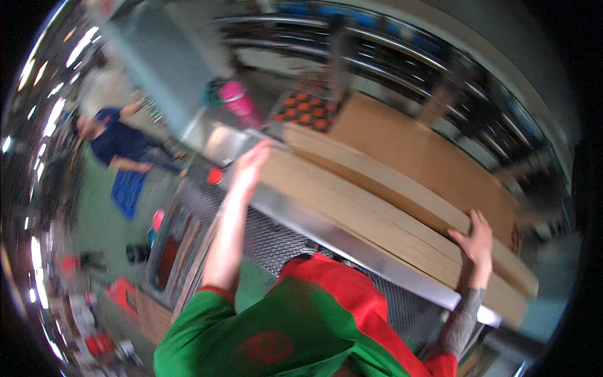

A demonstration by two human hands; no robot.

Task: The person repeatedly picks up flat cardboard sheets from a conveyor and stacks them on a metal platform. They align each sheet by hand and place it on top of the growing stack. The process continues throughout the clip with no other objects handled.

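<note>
A long stack of brown cardboard sheets [352,210], edges upward, lies along a metal ledge [295,221] in front of me. My left hand [250,164] is at the stack's left end, its fingers stretched out and somewhat blurred. Over toward the right end, my right hand [476,242] rests on the cardboard, thumb and fingers apart. Behind the near stack runs a second row of cardboard edges [389,179]. Beyond that, a large flat cardboard sheet [408,141] lies against the machine.
Machine rails and rollers [377,38] span the far side. A pink bottle [239,100] stands beside an orange-and-black patterned block [306,112]. Dark textured matting [264,235] lies below the ledge. At left, another person [122,138] stands near a blue crate [129,191].
</note>
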